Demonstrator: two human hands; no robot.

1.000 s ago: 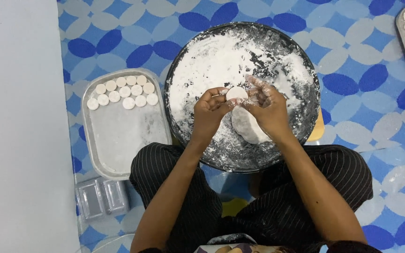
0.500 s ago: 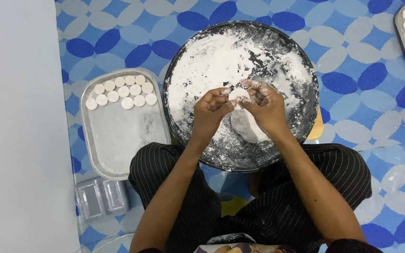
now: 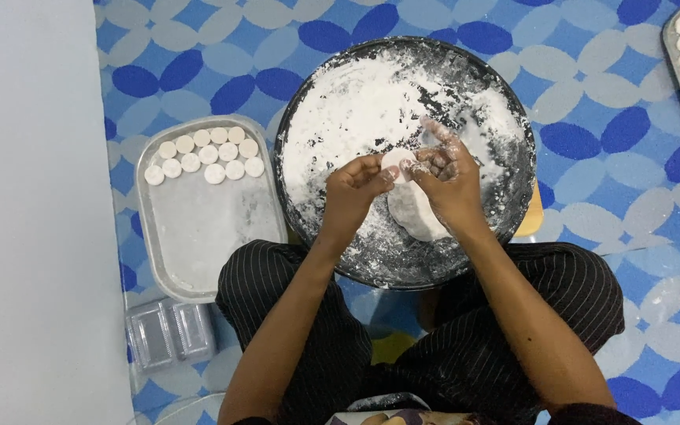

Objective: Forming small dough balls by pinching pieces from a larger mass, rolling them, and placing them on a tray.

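Since prev frame, shifted slightly: small dough disc pinched btwn left hand thumb/fingertips and floured right hand fingers, over floured pan, big dough lump just below grip, nearer right.

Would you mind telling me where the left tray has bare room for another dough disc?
The rectangular tray is bare below its two rows of white discs, down to its near rim. The floured round pan is crowded: both hands work a dough piece above it.
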